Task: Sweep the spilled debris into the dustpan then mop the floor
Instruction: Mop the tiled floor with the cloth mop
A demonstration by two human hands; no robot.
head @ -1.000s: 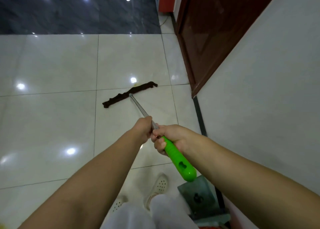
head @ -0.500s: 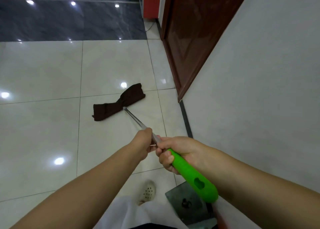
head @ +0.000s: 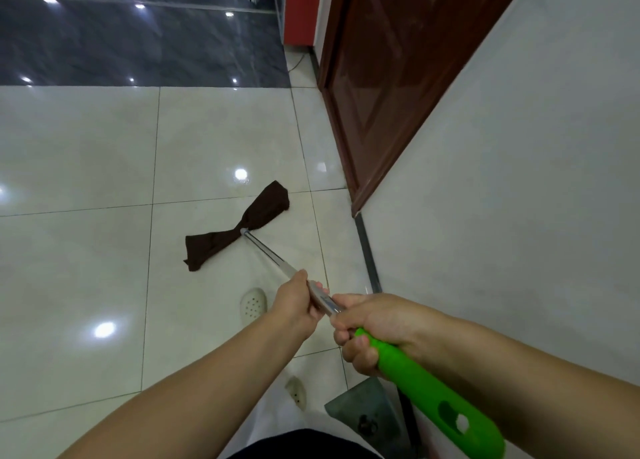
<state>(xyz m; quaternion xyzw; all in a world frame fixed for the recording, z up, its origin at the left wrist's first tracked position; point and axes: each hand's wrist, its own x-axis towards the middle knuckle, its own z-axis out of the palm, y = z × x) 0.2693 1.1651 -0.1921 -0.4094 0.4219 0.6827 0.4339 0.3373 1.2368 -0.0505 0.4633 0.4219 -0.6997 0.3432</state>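
Both grips, left hand [head: 297,302], right hand [head: 367,327], wrapped round mop [head: 239,228], wall [head: 502,181] close right.

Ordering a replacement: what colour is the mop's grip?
Bright green grip, seen best in the head view.

**One head-worn camera, looking forward and down**

A single wide-angle view, taken from the person's head, faces ahead and down onto the white tiled floor [head: 79,167]. The brown door [head: 398,77] serves as landmark: it stands at upper right, beyond the forearms that enter from the bottom edge, close under the lens. Left of the door lies dark tiling, farthest from the camera. No second view shares the scene.
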